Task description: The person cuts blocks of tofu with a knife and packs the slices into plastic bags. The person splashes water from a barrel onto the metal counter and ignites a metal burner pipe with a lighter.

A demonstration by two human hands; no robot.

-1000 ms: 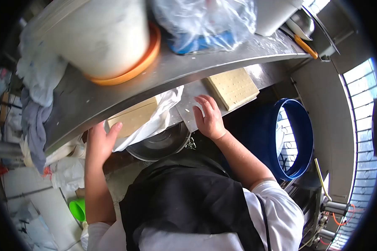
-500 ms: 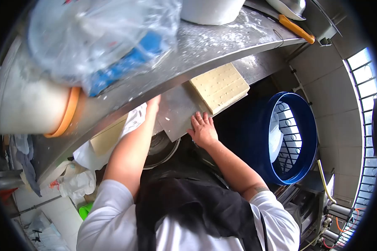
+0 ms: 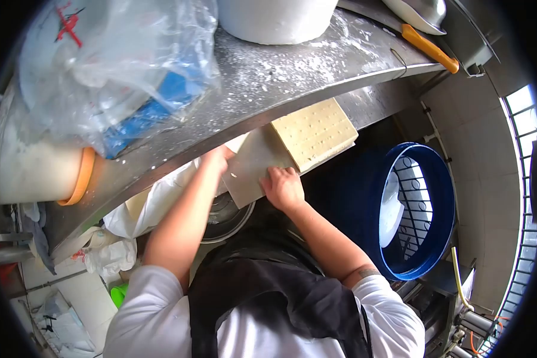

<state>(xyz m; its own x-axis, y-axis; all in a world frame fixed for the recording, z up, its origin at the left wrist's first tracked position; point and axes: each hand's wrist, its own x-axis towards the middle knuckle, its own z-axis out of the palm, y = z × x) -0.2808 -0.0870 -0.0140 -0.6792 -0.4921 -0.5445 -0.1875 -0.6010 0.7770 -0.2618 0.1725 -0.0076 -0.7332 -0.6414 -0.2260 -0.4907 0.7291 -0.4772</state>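
Observation:
On the lower metal shelf [image 3: 247, 173], under the worktop's edge, a white cloth or sheet [image 3: 167, 191] shows behind my left forearm and again beyond the hand. My left hand [image 3: 218, 157] is closed on it, its fingertips partly hidden. To the right, my right hand [image 3: 284, 187] lies at the shelf's front edge with fingers curled in; what they grip, if anything, is hidden. Just beyond the right hand sits a pale yellow slab [image 3: 316, 134] with rows of small dimples, a thin white layer showing beneath it.
Above is a floury metal worktop [image 3: 268, 71] carrying a plastic bag [image 3: 119, 53], a white tub [image 3: 277, 21] and an orange-handled tool [image 3: 429, 48]. A blue barrel [image 3: 400, 271] stands at right. Below the shelf is a round metal vessel [image 3: 230, 221].
My right hand has gone from flat, spread fingers to curled ones and shifted slightly left. My left hand now shows more fully, and more white material spreads around it.

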